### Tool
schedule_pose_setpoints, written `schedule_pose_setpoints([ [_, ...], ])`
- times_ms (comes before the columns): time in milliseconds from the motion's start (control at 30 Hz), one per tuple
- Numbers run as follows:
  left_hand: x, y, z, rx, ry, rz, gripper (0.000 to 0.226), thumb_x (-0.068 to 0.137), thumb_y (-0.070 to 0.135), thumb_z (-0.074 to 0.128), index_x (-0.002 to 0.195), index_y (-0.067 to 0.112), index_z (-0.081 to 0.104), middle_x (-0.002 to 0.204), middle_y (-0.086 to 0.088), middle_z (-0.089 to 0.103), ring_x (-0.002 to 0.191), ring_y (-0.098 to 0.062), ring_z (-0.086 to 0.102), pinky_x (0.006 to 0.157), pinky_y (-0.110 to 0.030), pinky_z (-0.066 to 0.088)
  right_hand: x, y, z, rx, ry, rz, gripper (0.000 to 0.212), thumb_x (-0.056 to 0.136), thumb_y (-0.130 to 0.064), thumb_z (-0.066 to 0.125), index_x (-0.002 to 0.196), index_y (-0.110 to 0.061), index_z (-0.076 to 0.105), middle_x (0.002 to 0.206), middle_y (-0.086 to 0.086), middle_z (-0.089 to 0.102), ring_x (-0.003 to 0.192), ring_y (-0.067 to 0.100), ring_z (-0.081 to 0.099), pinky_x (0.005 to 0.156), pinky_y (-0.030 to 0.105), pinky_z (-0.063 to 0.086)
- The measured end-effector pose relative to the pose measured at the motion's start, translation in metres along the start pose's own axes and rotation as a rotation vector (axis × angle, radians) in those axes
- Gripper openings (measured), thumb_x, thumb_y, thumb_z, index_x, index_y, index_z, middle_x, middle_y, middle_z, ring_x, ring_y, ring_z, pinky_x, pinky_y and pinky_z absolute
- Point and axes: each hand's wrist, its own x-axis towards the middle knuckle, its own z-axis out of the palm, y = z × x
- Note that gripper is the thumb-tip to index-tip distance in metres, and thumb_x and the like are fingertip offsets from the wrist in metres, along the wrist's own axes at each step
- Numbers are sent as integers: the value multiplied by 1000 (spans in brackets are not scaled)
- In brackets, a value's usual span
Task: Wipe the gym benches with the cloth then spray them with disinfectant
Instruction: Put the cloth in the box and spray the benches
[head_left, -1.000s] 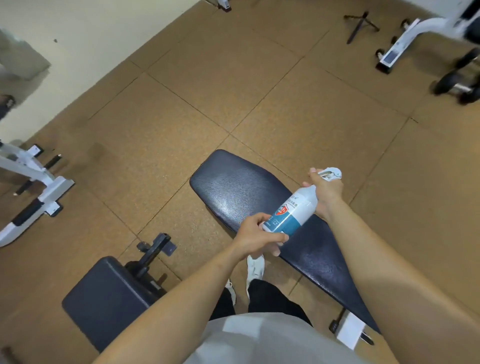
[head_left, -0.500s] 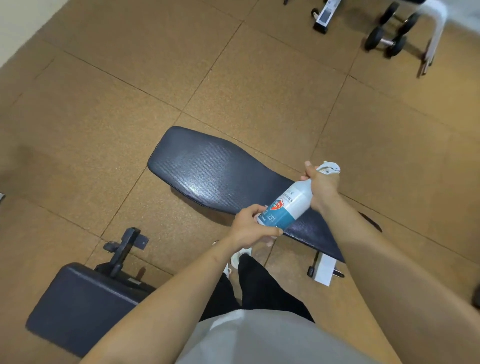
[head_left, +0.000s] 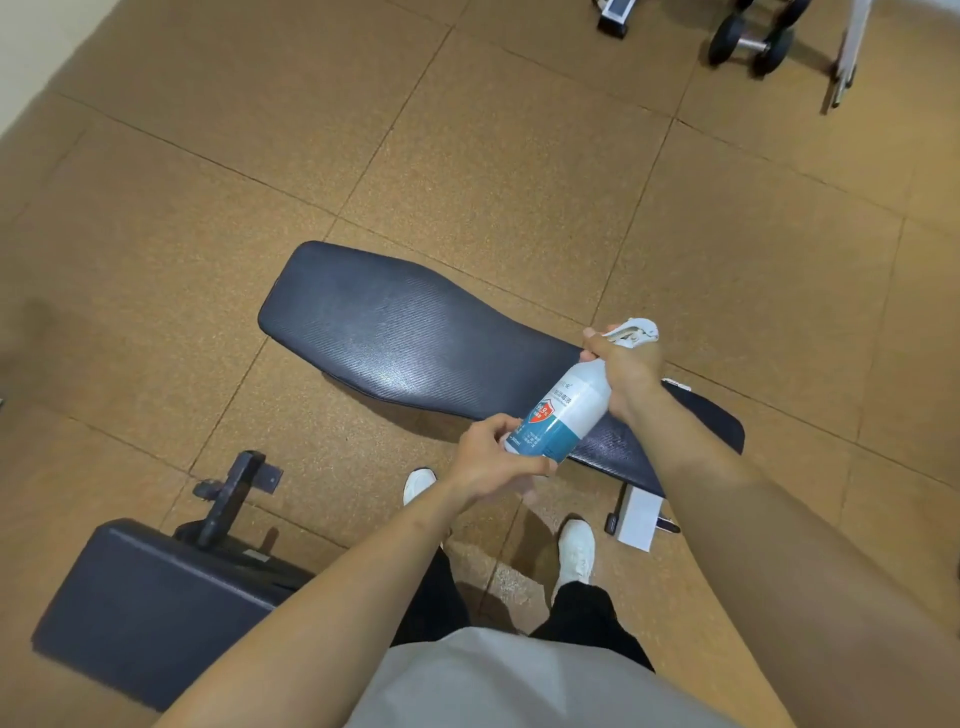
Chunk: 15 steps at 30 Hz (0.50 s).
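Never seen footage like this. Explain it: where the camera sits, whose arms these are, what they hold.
No machine here: a camera worn on a person's head looks down, so both arms are that person's own. The left hand grips the base of a white and teal spray bottle; the right hand holds its neck by the trigger. Beneath them stands a long dark bench on a brown tiled floor. A second dark pad sits lower left, dumbbells at the top. No cloth shows.

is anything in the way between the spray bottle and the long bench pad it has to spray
Nothing visible does. The spray bottle, gripped near the trigger by the right hand and at the base by the left hand, hangs over the long bench, with nothing lying on the pad.
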Motion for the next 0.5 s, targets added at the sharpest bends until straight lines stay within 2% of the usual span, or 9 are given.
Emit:
schedule_pose_setpoints([
  [100, -1, 12, 47, 10, 31, 9, 61, 59, 34, 97, 111, 24, 66, 106, 2, 74, 90, -17, 76, 69, -32, 65, 13, -12, -43, 9, -17, 1, 26, 82, -7, 83, 82, -18, 59, 80, 5, 68, 55, 14, 66, 59, 33, 56],
  [200, -2, 28, 104, 58, 27, 29, 59, 67, 27, 95, 117, 19, 65, 108, 3, 71, 89, -10, 72, 62, -14, 56, 27, -25, -95, 6, -8, 7, 36, 79, -11, 87, 74, -18, 52, 69, 4, 63, 51, 15, 61, 56, 32, 54],
  [267, -1, 33, 142, 69, 22, 15, 60, 67, 30, 95, 117, 20, 64, 109, 3, 70, 91, -11, 72, 66, -17, 58, 36, -33, -132, -18, -27, -2, 37, 78, -8, 86, 75, -19, 51, 69, 3, 63, 50, 14, 61, 55, 31, 54],
  [333, 1, 36, 178, 71, 23, -10, 61, 65, 35, 95, 117, 21, 64, 109, 2, 71, 96, -14, 72, 77, -25, 62, 44, -38, -165, -31, -73, -6, 33, 79, -2, 84, 80, -18, 55, 76, 4, 67, 54, 14, 64, 59, 32, 56],
  [367, 1, 36, 194, 72, 24, -27, 61, 66, 35, 94, 117, 21, 64, 110, 2, 71, 98, -15, 71, 78, -24, 61, 48, -40, -180, -32, -94, -9, 31, 80, 1, 82, 83, -18, 57, 82, 4, 69, 57, 15, 65, 62, 33, 57],
  [433, -2, 37, 221, 71, 20, -48, 59, 70, 29, 93, 120, 18, 63, 112, 0, 70, 97, -16, 69, 68, -14, 55, 53, -40, -205, -28, -89, 9, 30, 80, 0, 82, 85, -17, 58, 83, 5, 69, 58, 16, 65, 64, 33, 58],
  [500, -6, 39, 242, 66, 9, -70, 59, 74, 21, 92, 124, 15, 61, 115, -3, 67, 91, -15, 68, 57, -8, 50, 55, -39, -226, -36, -41, 51, 32, 79, -7, 86, 81, -18, 55, 75, 4, 66, 54, 15, 64, 61, 33, 56],
])
